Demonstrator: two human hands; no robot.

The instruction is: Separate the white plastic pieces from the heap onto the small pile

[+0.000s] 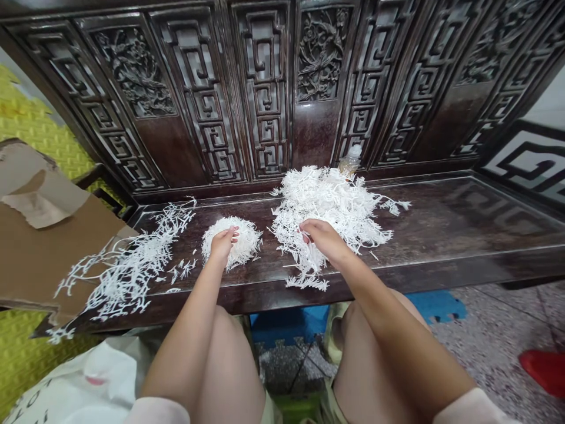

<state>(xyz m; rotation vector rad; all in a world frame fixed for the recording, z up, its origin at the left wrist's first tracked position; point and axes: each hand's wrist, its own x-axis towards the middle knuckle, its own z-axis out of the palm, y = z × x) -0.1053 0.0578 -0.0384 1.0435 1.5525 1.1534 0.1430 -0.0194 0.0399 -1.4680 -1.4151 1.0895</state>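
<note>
Head view: left hand (223,248) curls its fingers (230,234) together into a light, brittle mound of white branching strands (249,242); right hand (324,240) pinches the looser heap (329,197) at two o'clock.

Left hand (223,246), right hand (324,238), white shreds (329,203)

Head camera looks forward and down, close above both hands (224,246) (324,240).

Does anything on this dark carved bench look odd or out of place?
The torn cardboard sheet at the left looks odd: its corner is ripped, it overhangs the bench, and white branching strands straggle across it.
</note>
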